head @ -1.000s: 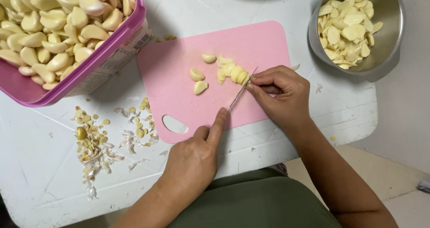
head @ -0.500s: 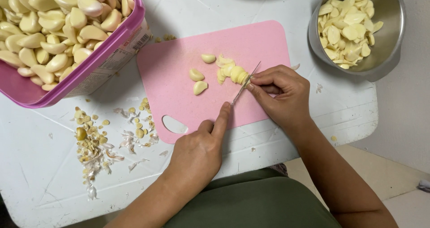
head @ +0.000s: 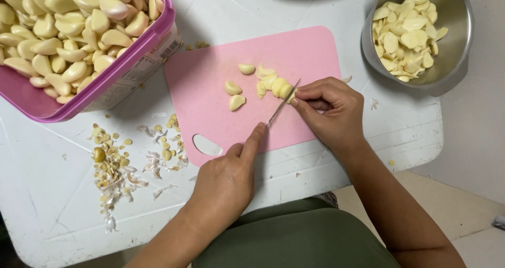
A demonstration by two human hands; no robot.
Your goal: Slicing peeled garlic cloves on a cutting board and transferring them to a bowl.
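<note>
Little has moved since the earlier frame: both hands stay where they were on the pink board (head: 210, 83), and the knife (head: 282, 103) keeps its slant. The left hand (head: 226, 181), at the board's near edge, grips the knife with its forefinger laid along the back of the blade. The right hand (head: 329, 107), on the board's right side, pinches a garlic clove (head: 285, 90) at the blade's tip, with cut slices (head: 265, 78) just beyond. Slicing looks to be under way; the next cut calls for fingertips tucked back from the edge. Three loose pieces lie near the board's middle. Left of the board sit a pink tub (head: 131, 73) of peeled cloves and scattered skins (head: 113, 162); right of it, a steel bowl (head: 457, 41) of slices. All rests on a white table (head: 63, 194); pale floor shows beyond it.
</note>
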